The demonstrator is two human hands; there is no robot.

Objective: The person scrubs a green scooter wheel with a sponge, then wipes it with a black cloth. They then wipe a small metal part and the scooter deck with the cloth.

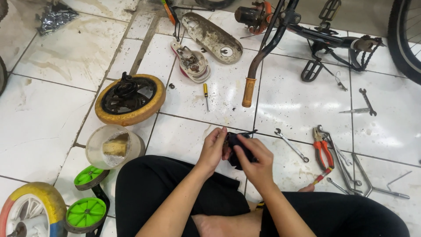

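I sit on a white tiled floor with my knees apart, in black trousers. My left hand [214, 148] and my right hand [255, 158] meet in front of me and both grip a small dark, crumpled piece [235, 141], like a black rag or rubber part. Its exact shape is hidden by my fingers. A thin black strip sticks out of it toward the upper right.
A yellow small wheel [130, 99] lies to the left, a plastic tub [113, 147] below it, green training wheels [86, 212] at lower left. A screwdriver [205, 95], a wrench [291, 145], red pliers [323, 151] and several metal tools lie to the right. A bicycle frame [307, 33] lies at the top.
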